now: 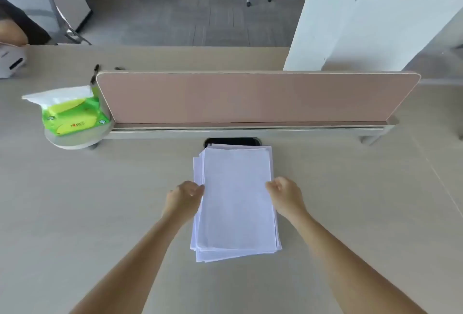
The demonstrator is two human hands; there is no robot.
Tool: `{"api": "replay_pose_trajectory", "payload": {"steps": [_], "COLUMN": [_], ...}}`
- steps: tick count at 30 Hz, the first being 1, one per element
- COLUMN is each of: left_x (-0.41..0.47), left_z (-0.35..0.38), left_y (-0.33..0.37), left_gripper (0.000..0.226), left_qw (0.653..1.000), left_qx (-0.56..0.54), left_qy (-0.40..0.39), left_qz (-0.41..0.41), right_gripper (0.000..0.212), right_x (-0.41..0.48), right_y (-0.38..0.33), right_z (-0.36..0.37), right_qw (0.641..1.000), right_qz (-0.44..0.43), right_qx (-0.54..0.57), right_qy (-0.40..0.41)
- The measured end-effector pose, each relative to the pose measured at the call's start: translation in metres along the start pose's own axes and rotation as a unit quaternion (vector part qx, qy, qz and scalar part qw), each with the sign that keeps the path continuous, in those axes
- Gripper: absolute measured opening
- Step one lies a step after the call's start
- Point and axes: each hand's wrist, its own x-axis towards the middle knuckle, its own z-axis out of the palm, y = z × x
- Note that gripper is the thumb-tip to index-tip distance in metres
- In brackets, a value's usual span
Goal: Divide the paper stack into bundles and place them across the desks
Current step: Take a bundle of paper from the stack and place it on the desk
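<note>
1. Your left hand point(186, 197) and right hand point(285, 194) flank the paper stack point(236, 203), curled fingers pinching its long edges, just in front of the desk divider point(250, 98).
2. The white sheets lie uneven, their near corners fanned out.

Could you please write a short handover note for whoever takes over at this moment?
Left hand: fingers curled at the left edge of the paper stack, apparently pinching it.
Right hand: curled at the right edge likewise.
The stack lies whole, slightly fanned, on the desk before the divider panel, its far end over the cable port.
Done: no bundle split off or placed in view.
Remaining: divide it, distribute bundles across the desks.
</note>
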Motion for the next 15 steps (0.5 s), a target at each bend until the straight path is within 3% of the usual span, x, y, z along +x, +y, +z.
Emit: {"api": "replay_pose_trajectory", "payload": {"steps": [2, 5, 9, 12, 14, 15], "left_x": [0.017, 0.028, 0.024, 0.018, 0.015, 0.015], "left_z": [0.017, 0.036, 0.047, 0.053, 0.054, 0.054], "left_y": [0.005, 0.008, 0.017, 0.023, 0.027, 0.029], "left_gripper": [0.016, 0.03, 0.029, 0.026, 0.037, 0.046], "left_qw": [0.998, 0.993, 0.989, 0.986, 0.986, 0.986], "left_qx": [-0.026, -0.05, -0.054, -0.06, -0.061, -0.064], "left_qy": [-0.001, -0.016, -0.002, 0.001, 0.001, 0.0], "left_qz": [-0.051, -0.11, -0.141, -0.153, -0.158, -0.155], "right_gripper": [0.022, 0.031, 0.043, 0.017, 0.052, 0.058], "right_x": [0.017, 0.034, 0.038, 0.035, 0.035, 0.033], "right_y": [0.006, 0.016, 0.022, 0.021, 0.022, 0.017], "right_z": [0.007, 0.022, 0.032, 0.042, 0.047, 0.046], "right_qw": [0.999, 0.998, 0.997, 0.994, 0.993, 0.994], "right_qz": [0.031, 0.061, 0.08, 0.108, 0.111, 0.11], "right_qx": [-0.013, -0.031, -0.017, -0.018, -0.022, -0.016], "right_qy": [0.018, -0.004, -0.005, -0.019, -0.02, -0.014]}}
